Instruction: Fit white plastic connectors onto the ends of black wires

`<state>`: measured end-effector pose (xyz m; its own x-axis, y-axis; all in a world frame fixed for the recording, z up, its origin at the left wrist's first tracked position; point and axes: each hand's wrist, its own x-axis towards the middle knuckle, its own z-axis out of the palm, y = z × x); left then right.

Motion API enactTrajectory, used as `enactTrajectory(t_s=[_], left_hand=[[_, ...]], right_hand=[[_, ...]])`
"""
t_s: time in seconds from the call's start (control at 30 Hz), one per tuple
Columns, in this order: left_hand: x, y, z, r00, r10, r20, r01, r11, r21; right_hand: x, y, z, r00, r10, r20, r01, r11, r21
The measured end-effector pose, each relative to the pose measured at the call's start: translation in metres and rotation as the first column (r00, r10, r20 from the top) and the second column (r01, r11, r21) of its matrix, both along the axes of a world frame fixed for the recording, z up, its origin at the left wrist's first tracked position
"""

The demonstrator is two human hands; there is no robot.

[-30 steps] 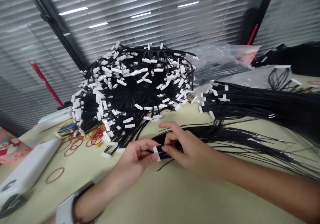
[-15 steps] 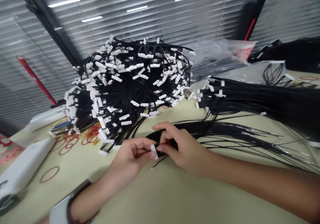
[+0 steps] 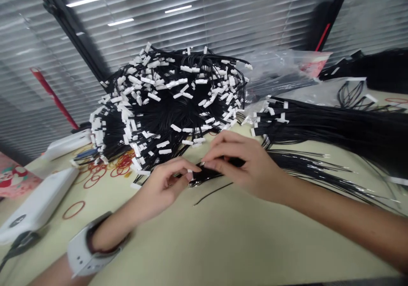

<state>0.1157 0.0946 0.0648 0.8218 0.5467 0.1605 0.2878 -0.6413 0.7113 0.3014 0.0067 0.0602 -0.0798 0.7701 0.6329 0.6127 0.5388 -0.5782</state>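
Between the thumb and forefinger of my left hand (image 3: 168, 179) is a small white connector (image 3: 190, 174), mostly hidden by the fingers. My right hand (image 3: 240, 158) is pinched just to its right and higher, with a tiny pale tip at the fingertips that looks like the end of a black wire. Beneath and between both hands runs a bundle of black wires (image 3: 207, 174), which fans out to the right with bare shiny ends. One loose wire (image 3: 212, 192) lies apart from it, nearer to me.
A big heap of black cables with white connectors (image 3: 172, 103) stands behind my hands. Another cable bundle (image 3: 318, 122) lies at the right, plastic bags (image 3: 277, 73) behind it. Rubber bands (image 3: 95, 175) and a white box-shaped device (image 3: 40, 201) are on the table (image 3: 204, 243) at left.
My right hand has moved up and slightly right, away from the connector. My left hand has shifted a little up and left, and the view has tilted slightly.
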Motion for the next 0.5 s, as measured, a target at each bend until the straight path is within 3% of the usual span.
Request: enactTrajectory(t_s=[0.1, 0.17, 0.23, 0.37, 0.5], left_hand=[[-0.004, 0.006, 0.002, 0.996, -0.072, -0.046, 0.081, 0.97, 0.229], [-0.005, 0.011, -0.002, 0.998, -0.055, -0.021, 0.059, 0.946, 0.32], [-0.006, 0.015, -0.007, 0.999, 0.0, 0.043, -0.015, 0.937, 0.349], [-0.003, 0.022, -0.014, 0.989, 0.095, 0.115, -0.131, 0.922, 0.365], [-0.002, 0.023, -0.01, 0.987, 0.137, 0.088, -0.163, 0.845, 0.509]], right_hand=[[-0.007, -0.005, -0.003, 0.934, 0.243, 0.26, -0.197, 0.962, -0.189], [-0.009, -0.007, -0.009, 0.842, 0.249, 0.479, -0.162, 0.963, -0.217], [-0.008, -0.006, -0.015, 0.786, 0.177, 0.592, -0.095, 0.981, -0.168], [-0.002, -0.004, -0.018, 0.78, 0.097, 0.618, 0.027, 0.982, -0.188], [-0.004, -0.002, -0.017, 0.777, 0.119, 0.618, 0.072, 0.959, -0.275]])
